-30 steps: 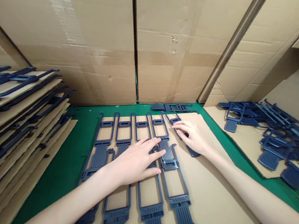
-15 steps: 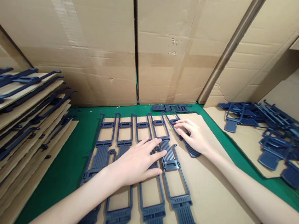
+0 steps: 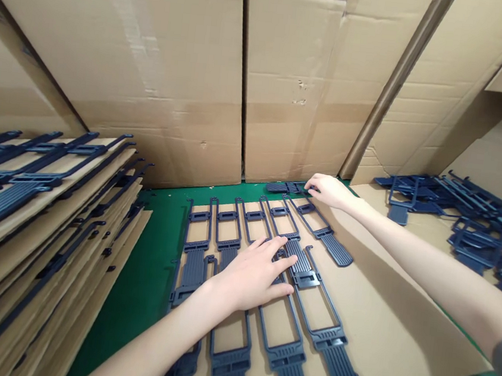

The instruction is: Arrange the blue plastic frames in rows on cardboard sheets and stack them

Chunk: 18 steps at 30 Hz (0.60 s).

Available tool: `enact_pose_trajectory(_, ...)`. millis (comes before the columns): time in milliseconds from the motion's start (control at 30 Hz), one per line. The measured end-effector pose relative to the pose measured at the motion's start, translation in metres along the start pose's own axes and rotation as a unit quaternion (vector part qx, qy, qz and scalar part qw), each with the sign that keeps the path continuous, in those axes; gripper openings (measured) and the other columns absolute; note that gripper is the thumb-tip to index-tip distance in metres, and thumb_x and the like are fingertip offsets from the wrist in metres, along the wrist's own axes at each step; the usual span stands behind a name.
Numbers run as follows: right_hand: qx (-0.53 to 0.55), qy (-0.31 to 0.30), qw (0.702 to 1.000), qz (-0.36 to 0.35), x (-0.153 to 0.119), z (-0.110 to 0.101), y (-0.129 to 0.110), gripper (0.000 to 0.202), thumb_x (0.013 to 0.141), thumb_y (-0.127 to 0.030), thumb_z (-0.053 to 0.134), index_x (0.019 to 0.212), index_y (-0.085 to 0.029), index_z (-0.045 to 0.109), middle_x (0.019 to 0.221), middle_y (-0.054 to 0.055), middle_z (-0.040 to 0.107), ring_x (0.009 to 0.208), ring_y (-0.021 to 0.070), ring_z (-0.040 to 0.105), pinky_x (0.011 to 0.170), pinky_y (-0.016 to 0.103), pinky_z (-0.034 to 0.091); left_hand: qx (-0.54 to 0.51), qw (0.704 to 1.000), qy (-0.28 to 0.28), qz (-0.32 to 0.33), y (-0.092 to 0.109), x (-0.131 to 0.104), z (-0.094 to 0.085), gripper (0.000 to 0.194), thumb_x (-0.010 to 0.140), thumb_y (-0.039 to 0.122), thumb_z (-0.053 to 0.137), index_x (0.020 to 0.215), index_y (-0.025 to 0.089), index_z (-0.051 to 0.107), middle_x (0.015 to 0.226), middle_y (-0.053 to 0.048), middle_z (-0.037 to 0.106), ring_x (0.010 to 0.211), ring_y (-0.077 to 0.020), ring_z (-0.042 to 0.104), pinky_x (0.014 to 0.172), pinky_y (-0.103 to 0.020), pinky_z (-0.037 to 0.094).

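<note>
Dark blue plastic frames with ribbed paddle ends (image 3: 332, 336) lie side by side in two overlapping rows on a cardboard sheet (image 3: 380, 321). My left hand (image 3: 256, 273) rests palm down over the middle of these rows, fingers spread, covering parts of several frames. Farther off, my right hand (image 3: 329, 190) reaches to the sheet's back edge. Its curled fingers close on the right end of a loose plastic frame (image 3: 283, 188) lying on the green table; the fingertips partly hide that end. Just in front of this hand, another frame (image 3: 318, 224) lies slanted in the back row.
On the left rises a tall stack of cardboard sheets (image 3: 101, 292) layered with similar frames. A jumbled heap of frames (image 3: 476, 220) lies on cardboard at the right. Large cardboard boxes (image 3: 168, 77) wall off the back of the green table (image 3: 132, 295).
My right hand has left the slanted frame in the back row and moved back to the loose frame behind the sheet. My left hand stays spread over the rows. The view has shifted slightly.
</note>
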State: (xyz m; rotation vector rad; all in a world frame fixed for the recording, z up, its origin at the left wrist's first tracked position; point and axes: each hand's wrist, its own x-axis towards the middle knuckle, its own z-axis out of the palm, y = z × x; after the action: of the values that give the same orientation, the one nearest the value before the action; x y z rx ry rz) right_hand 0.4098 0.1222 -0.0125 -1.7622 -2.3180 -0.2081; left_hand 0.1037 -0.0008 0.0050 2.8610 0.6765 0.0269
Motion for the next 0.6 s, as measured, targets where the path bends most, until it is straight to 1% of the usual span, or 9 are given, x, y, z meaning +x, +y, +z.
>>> enact_pose_trajectory(67,-0.009,-0.022,1.0,-0.012,0.015,0.006,0.004,0.023,0.079,-0.014,0.053,0.092,-0.017,0.071,0.098,0.008,0.066,0.083,0.0192,0.063,0.074,0.026,0.046,-0.004,1.0,0.0,0.0,0.0,-0.001,0.001,0.055,0.092,0.05,0.046,0.137,0.019,0.047,0.15,-0.018,0.032,0.141,-0.029,0.023,0.114,-0.047,0.022)
enact_pose_trajectory(167,-0.02,-0.058,0.997,-0.035,0.029,0.013,0.008,0.022,0.072,-0.012,0.059,0.088,-0.02,0.073,0.095,0.004,0.069,0.079,0.0173,0.064,0.072,0.024,0.046,-0.01,1.0,0.004,0.0,0.0,-0.002,0.001,0.055,0.092,0.051,0.047,0.137,0.019,0.048,0.15,-0.018,0.032,0.141,-0.0294,0.024,0.114,-0.047,0.022)
enact_pose_trajectory(233,-0.029,-0.068,0.996,-0.043,0.033,0.018,0.01,0.023,0.07,-0.01,0.061,0.085,-0.022,0.073,0.092,0.003,0.07,0.079,0.0176,0.064,0.072,0.024,0.047,-0.015,1.0,0.008,-0.001,0.0,-0.002,0.0,0.054,0.092,0.05,0.048,0.135,0.019,0.049,0.149,-0.017,0.033,0.14,-0.0299,0.025,0.114,-0.048,0.023)
enact_pose_trajectory(300,-0.039,-0.063,0.996,-0.041,0.034,0.021,0.012,0.023,0.07,-0.009,0.06,0.084,-0.022,0.073,0.089,0.003,0.071,0.08,0.0184,0.065,0.072,0.025,0.047,-0.02,1.0,0.008,-0.002,0.0,-0.001,0.0,0.053,0.091,0.05,0.049,0.134,0.019,0.05,0.149,-0.016,0.033,0.14,-0.0302,0.027,0.114,-0.048,0.024)
enact_pose_trajectory(433,-0.052,-0.018,0.998,-0.033,0.03,0.019,0.015,0.019,0.078,-0.013,0.054,0.084,-0.018,0.072,0.087,0.007,0.071,0.083,0.0208,0.065,0.074,0.028,0.048,-0.02,1.0,0.001,-0.005,0.001,-0.001,-0.001,0.054,0.091,0.05,0.049,0.135,0.019,0.049,0.15,-0.016,0.032,0.14,-0.0304,0.027,0.114,-0.047,0.023)
enact_pose_trajectory(600,-0.052,0.085,0.995,-0.018,0.014,0.0,0.018,0.028,0.088,-0.017,0.042,0.097,-0.015,0.068,0.099,0.012,0.067,0.091,0.0227,0.064,0.083,0.033,0.049,-0.016,1.0,0.014,-0.008,0.002,-0.001,0.001,0.053,0.091,0.05,0.048,0.135,0.019,0.05,0.149,-0.016,0.033,0.14,-0.0309,0.027,0.113,-0.048,0.025)
